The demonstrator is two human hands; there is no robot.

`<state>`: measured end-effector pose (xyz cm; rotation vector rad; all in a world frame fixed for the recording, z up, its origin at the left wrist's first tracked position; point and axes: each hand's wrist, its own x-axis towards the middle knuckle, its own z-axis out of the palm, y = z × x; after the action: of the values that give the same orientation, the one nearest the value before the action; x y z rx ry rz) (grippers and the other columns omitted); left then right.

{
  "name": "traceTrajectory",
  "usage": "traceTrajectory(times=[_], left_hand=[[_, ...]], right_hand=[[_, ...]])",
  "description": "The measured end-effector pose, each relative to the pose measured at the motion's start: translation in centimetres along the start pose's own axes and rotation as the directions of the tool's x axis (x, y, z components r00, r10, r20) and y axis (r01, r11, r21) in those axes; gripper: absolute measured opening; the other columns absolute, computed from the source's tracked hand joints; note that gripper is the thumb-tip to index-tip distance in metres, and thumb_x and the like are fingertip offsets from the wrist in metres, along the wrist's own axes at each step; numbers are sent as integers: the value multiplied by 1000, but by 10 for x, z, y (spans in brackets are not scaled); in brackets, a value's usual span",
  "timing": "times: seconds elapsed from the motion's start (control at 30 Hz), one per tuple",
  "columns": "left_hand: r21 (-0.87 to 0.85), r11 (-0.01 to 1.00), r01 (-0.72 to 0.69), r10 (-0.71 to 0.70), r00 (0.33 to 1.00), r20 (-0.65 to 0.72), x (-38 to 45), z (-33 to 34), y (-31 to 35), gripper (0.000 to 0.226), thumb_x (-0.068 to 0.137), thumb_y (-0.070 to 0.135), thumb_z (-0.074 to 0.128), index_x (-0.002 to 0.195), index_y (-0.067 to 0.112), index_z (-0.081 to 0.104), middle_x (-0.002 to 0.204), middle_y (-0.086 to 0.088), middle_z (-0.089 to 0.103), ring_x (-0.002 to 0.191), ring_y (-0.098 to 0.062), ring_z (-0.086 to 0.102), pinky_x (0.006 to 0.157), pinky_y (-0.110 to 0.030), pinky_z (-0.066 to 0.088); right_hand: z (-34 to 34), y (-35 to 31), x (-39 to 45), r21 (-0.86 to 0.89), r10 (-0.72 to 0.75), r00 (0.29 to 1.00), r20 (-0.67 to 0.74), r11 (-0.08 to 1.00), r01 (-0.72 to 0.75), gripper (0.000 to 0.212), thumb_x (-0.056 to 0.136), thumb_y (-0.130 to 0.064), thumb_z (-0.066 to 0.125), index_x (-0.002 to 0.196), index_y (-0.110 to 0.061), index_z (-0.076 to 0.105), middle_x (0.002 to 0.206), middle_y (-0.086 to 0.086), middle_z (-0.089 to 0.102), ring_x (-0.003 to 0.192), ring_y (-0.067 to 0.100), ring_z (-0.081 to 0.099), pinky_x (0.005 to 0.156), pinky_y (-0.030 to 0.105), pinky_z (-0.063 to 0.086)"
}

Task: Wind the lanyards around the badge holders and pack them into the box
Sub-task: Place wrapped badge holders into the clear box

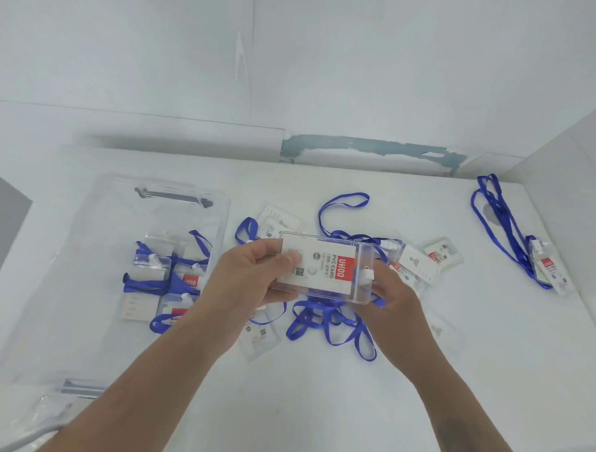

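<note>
Above table: both hands' grip pinching badge holder (324, 266).

A plain packing or office workroom, by the look of it. A bare white counter (316, 397) is set into a corner of white walls (127, 47), with a strip of peeling paint (368, 153) along the wall base. On it lie retail-packed badge holders (421, 265), blue lanyards (495, 214) and a clear plastic box (83, 267).
</note>
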<state>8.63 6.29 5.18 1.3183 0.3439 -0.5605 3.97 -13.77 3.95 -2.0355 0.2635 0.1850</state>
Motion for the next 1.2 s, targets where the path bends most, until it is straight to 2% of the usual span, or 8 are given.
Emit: traceTrajectory(times=[0.23,0.4,0.53,0.7,0.83,1.0,1.1,1.2], left_hand=[[-92,996,-14,11,999,-34,2,-9,6,19,93,16,65,110,9,69,101,-6,77,92,-26,75,80,-36,57],[-83,993,-84,72,988,-137,6,-4,10,12,92,13,66,103,8,68,94,-5,78,82,-24,76,73,-32,61],[146,973,-178,205,957,-203,12,-5,11,6,91,14,68,87,18,67,83,3,77,73,-12,75,66,-27,61],[396,895,-205,282,948,-147,10,-11,4,14,91,17,67,82,28,66,80,8,76,71,-7,73,70,-29,61],[444,883,-152,201,977,-65,6,-16,4,5,92,21,67,90,17,70,80,3,77,69,-10,74,68,-28,62],[179,984,-19,12,999,36,5,-21,12,8,89,16,71,93,10,72,85,-5,78,77,-21,75,70,-29,62],[94,995,29,-37,996,85,7,-22,12,15,87,16,71,99,8,71,89,-7,78,83,-25,75,73,-32,61],[47,996,73,-78,990,114,7,-22,9,10,87,14,70,96,9,72,80,-4,76,69,-18,73,65,-27,60]], right_hand=[[34,-22,3,30,76,997,1,997,-76,23,99,-21,50,84,-27,67,77,-21,69,68,-5,59,64,9,42],[52,-32,-10,-308,26,989,147,951,21,29,103,-40,37,86,-25,56,81,-6,66,80,13,60,77,33,50],[47,-59,-14,-659,-37,949,313,711,245,28,105,-43,26,94,-25,45,87,-8,55,81,18,52,78,36,47],[24,-99,-2,-721,-96,929,358,603,340,29,101,-43,35,94,-25,58,90,-7,60,85,17,58,77,37,51],[-7,-110,30,-525,-114,949,294,811,260,11,91,-40,62,89,-36,72,83,-20,68,76,-2,61,71,21,50],[-11,-76,65,-47,1,977,215,999,10,5,87,-24,73,86,-26,77,79,-14,75,71,-2,69,63,12,49],[3,-49,64,319,133,962,240,925,-207,8,84,-23,71,83,-21,78,83,3,77,73,16,73,65,28,55],[17,-32,54,611,192,897,398,675,-415,16,85,-26,63,84,-19,78,91,8,76,80,23,73,67,35,58]])
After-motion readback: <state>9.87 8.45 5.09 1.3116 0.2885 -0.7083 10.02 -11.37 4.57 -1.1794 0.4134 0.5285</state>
